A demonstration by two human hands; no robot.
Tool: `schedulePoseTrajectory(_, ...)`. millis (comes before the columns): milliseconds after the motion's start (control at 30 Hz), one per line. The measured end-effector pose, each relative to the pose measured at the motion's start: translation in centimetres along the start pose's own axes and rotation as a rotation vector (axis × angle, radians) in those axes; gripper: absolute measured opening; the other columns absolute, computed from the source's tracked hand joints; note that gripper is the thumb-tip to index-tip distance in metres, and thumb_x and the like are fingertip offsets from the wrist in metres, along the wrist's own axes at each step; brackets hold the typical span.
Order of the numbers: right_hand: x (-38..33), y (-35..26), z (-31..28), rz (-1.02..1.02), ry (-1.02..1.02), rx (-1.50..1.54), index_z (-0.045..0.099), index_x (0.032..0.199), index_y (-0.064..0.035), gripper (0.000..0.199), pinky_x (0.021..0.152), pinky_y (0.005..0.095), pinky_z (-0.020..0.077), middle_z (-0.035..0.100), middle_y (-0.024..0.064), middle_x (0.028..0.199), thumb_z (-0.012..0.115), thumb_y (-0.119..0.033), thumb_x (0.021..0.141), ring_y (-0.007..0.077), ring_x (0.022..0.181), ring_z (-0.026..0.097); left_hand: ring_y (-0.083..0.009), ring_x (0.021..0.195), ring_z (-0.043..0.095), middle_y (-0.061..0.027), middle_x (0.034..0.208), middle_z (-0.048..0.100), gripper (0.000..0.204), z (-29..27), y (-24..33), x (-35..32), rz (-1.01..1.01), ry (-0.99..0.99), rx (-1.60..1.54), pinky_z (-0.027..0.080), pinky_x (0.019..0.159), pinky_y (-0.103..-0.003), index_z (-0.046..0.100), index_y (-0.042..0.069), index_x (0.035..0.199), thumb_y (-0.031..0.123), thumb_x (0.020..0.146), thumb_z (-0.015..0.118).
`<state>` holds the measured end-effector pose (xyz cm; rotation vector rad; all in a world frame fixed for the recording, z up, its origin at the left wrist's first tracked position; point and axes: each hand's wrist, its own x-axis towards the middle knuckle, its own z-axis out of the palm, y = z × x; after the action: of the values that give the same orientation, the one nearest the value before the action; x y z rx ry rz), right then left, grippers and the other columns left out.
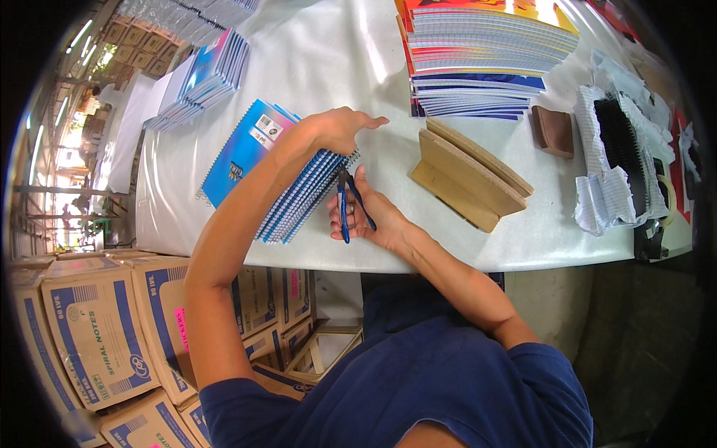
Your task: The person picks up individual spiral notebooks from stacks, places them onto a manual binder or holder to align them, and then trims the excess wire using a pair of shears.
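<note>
A stack of blue-covered spiral notebooks lies slanted on the table, its coiled edges facing me. My left hand reaches across it and is closed over the far corner, one finger stretched out to the right; its other fingertips are partly hidden. In my right hand are blue-handled pliers, handles slightly apart. The pliers' dark jaws meet the far ends of the coils, just below my left hand. Whether they grip a wire, I cannot tell. My left forearm covers part of the top notebook's blue cover.
Standing right of the pliers is a brown cardboard piece. Farther back lie a tall stack of colourful books and a small brown block. A torn white carton holds black coils. More notebooks sit back left; cartons fill the lower left.
</note>
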<state>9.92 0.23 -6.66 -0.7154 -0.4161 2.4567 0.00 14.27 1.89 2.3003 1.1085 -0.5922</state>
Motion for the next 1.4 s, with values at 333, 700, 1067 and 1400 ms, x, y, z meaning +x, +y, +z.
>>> schedulePoseTrajectory(333, -0.5, 0.2, 0.0, -0.030, -0.002, -0.005, 0.057, 0.094, -0.0014, 0.080, 0.074, 0.0423, 0.0565, 0.058, 0.0087, 0.076, 0.018, -0.072, 0.091, 0.0221, 0.070, 0.062, -0.0365, 0.098, 0.066, -0.0218, 0.132, 0.055, 0.097, 0.0, 0.5, 0.0, -0.050, -0.011, 0.028, 0.053, 0.087, -0.038, 0.031, 0.025, 0.149, -0.010, 0.061, 0.054)
schedulePoseTrajectory(700, -0.2, 0.0, 0.0, -0.031, 0.039, 0.004, 0.057, 0.093, -0.0018, 0.079, 0.073, 0.0420, 0.0559, 0.058, 0.0085, 0.076, 0.019, -0.072, 0.091, 0.0228, 0.070, 0.061, -0.0364, 0.103, 0.064, -0.0229, 0.131, 0.055, 0.096, -0.1, 0.5, 0.3, -0.088, -0.045, 0.051, 0.052, 0.089, -0.038, 0.029, 0.025, 0.150, -0.010, 0.065, 0.056)
schedulePoseTrajectory(1067, 0.5, -1.1, 0.8, -0.045, 0.046, 0.044, 0.048, 0.081, -0.0070, 0.071, 0.051, 0.0319, 0.0365, 0.039, 0.0019, 0.063, 0.022, -0.071, 0.092, 0.0161, 0.054, 0.037, -0.0357, 0.098, 0.066, -0.0232, 0.121, 0.061, 0.094, -0.1, 1.7, 0.1, -0.096, 0.000, 0.178, 0.054, 0.084, -0.039, 0.031, 0.025, 0.149, -0.007, 0.066, 0.063)
schedulePoseTrajectory(1400, -0.4, -0.9, 0.6, 0.018, 0.121, 0.068, 0.057, 0.093, -0.0012, 0.079, 0.067, 0.0404, 0.0520, 0.055, 0.0095, 0.074, 0.022, -0.072, 0.091, 0.0245, 0.067, 0.057, -0.0370, 0.111, 0.059, -0.0220, 0.133, 0.052, 0.091, 0.9, 0.8, 0.4, -0.122, 0.094, 0.056, 0.051, 0.091, -0.040, 0.032, 0.021, 0.148, -0.009, 0.066, 0.058)
